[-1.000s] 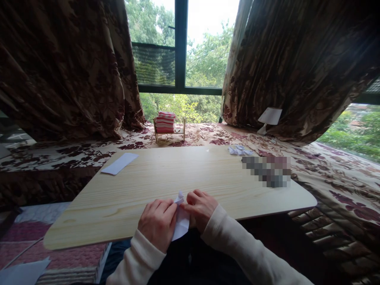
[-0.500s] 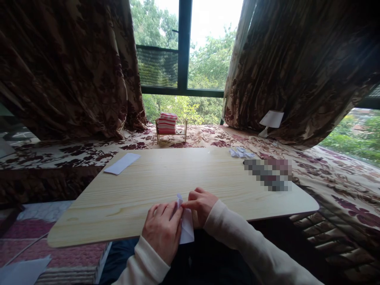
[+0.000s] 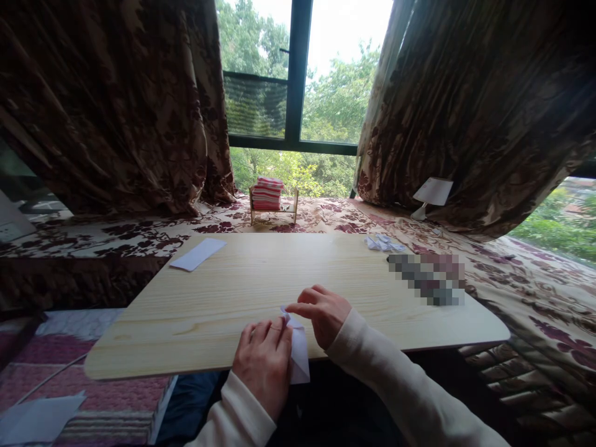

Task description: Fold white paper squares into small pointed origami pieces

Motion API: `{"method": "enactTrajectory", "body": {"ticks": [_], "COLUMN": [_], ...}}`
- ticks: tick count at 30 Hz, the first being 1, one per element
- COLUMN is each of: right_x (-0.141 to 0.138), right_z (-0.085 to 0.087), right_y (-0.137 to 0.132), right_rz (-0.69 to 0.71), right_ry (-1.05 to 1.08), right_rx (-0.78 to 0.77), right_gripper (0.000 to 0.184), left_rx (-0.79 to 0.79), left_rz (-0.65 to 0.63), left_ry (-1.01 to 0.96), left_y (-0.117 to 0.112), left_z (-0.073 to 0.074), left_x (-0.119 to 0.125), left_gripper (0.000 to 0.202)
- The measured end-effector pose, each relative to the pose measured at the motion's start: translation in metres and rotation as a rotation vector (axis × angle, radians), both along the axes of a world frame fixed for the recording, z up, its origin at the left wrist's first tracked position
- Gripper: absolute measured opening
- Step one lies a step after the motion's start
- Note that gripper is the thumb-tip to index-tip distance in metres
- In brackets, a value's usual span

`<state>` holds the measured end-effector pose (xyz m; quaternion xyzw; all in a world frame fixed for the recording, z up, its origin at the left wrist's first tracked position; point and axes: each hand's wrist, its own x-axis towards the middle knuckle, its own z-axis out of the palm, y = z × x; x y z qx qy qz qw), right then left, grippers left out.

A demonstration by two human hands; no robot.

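Note:
A small folded piece of white paper (image 3: 298, 349) lies at the near edge of a light wooden table (image 3: 261, 279), hanging partly over it. My left hand (image 3: 264, 363) pinches its left side, fingers closed on the paper. My right hand (image 3: 321, 312) rests at the paper's top corner, forefinger pointing left along a fold and the other fingers curled.
A white paper strip (image 3: 198, 254) lies at the table's far left. Crumpled white paper bits (image 3: 383, 243) sit at the far right beside a blurred object (image 3: 427, 278). Behind, a small wooden rack holds striped cloth (image 3: 267, 194); a small white lamp (image 3: 433, 194) stands by brown curtains.
Both hands and the paper sit slightly lower and further right in view as the camera shifts. My right forefinger has stretched out over the paper's top corner.

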<state>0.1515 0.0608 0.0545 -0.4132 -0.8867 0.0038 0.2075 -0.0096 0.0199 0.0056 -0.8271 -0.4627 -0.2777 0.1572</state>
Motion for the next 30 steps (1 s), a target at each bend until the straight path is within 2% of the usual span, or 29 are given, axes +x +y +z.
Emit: {"method": "enactTrajectory", "body": {"ticks": [8,12,16,20,23,26,30], "right_x": [-0.013,-0.015,-0.014,-0.013,-0.012,-0.011,-0.013], "right_z": [0.02,0.022,0.013,-0.004,-0.017,-0.027,-0.033], "right_y": [0.001,0.008,0.016,0.017,0.013,0.006,-0.002], "right_rz": [-0.005,-0.012,-0.002,0.021,0.008,0.004,-0.06], "right_ry": [-0.227,-0.28,-0.214,-0.026,0.078,0.07,-0.056], "right_rx": [-0.022,-0.049,-0.092,-0.158,-0.152,-0.102,-0.052], "right_gripper": [0.025,0.019,0.017,0.023,0.027,0.03,0.039], "left_rx": [0.008,0.012,0.014,-0.002,-0.004,-0.028,-0.041], "left_rz": [0.006,0.007,0.007,0.007,0.025,0.028,0.028], "left_ry": [0.029,0.042,0.047,0.021,-0.028,-0.044,-0.066], "left_y": [0.0,-0.001,-0.001,-0.001,-0.002,-0.003,-0.005], "left_z": [0.003,0.005,0.005,0.004,0.002,0.001,0.003], "left_x": [0.0,0.0,-0.001,-0.001,0.0,0.001,0.001], "left_gripper": [0.027,0.028,0.029,0.027,0.027,0.028,0.029]}}
